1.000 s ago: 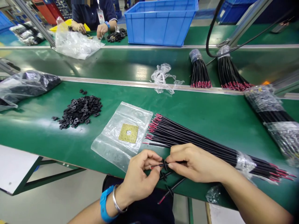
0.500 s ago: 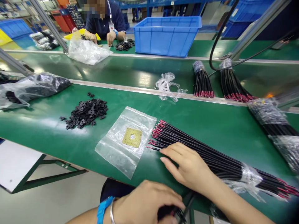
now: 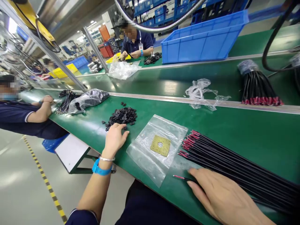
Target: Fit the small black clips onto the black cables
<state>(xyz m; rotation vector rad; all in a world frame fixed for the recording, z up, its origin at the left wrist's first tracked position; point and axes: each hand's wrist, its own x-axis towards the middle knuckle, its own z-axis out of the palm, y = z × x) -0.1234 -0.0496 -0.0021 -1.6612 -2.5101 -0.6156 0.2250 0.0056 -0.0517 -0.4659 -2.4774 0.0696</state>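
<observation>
My left hand (image 3: 115,137) reaches over the near edge of a pile of small black flat pieces with holes (image 3: 125,115), thumb and forefinger apart; its other fingertips are partly hidden. Between the thumb and forefinger of my right hand (image 3: 217,190) is a single black cable (image 3: 187,179), its stripped end showing red and bare tips. Behind that hand lies a bundle of similar black cables (image 3: 225,156), their red-tipped ends pointing left. A clear zip bag (image 3: 146,165) lies flat between my hands, with a yellowish square plate with a round hole (image 3: 153,144) on or in it.
Crumpled clear plastic (image 3: 199,90) lies by the metal rail. Beyond it are another cable bundle (image 3: 255,84) and a blue crate (image 3: 194,48). A bag of black parts (image 3: 93,98) sits at left. Co-workers sit opposite (image 3: 138,40) and to the left (image 3: 21,115).
The view has swung left. My left hand has left the dark cables near the table edge and reached the black pieces. My right hand has drawn one cable away from the bundle.
</observation>
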